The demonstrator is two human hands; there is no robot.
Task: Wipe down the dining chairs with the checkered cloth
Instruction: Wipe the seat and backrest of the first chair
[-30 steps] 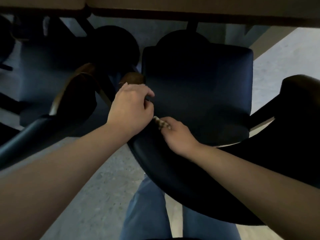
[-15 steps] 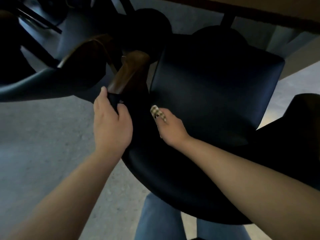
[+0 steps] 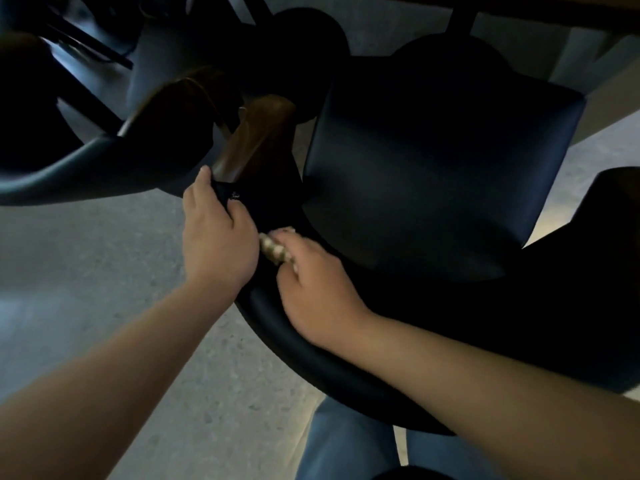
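A dark blue dining chair (image 3: pixel 443 174) with a curved padded backrest (image 3: pixel 311 344) and a brown wooden armrest end (image 3: pixel 256 136) stands right in front of me. My left hand (image 3: pixel 218 237) grips the left end of the backrest, just below the wood. My right hand (image 3: pixel 311 285) holds the bunched checkered cloth (image 3: pixel 275 251) and presses it on the backrest's top edge, close beside my left hand. Only a small beige-and-dark patch of the cloth shows past my fingers.
A second dark chair (image 3: pixel 104 164) with a wooden arm stands to the left, nearly touching the first. A table edge (image 3: pixel 554 15) runs along the top, with dark legs under it. Grey concrete floor (image 3: pixel 104 289) lies left and below. My jeans (image 3: pixel 346 445) show at the bottom.
My left hand slid from the wooden armrest tip down to the backrest's end. My right hand with the cloth moved left along the backrest, up against my left hand. The view shifted left.
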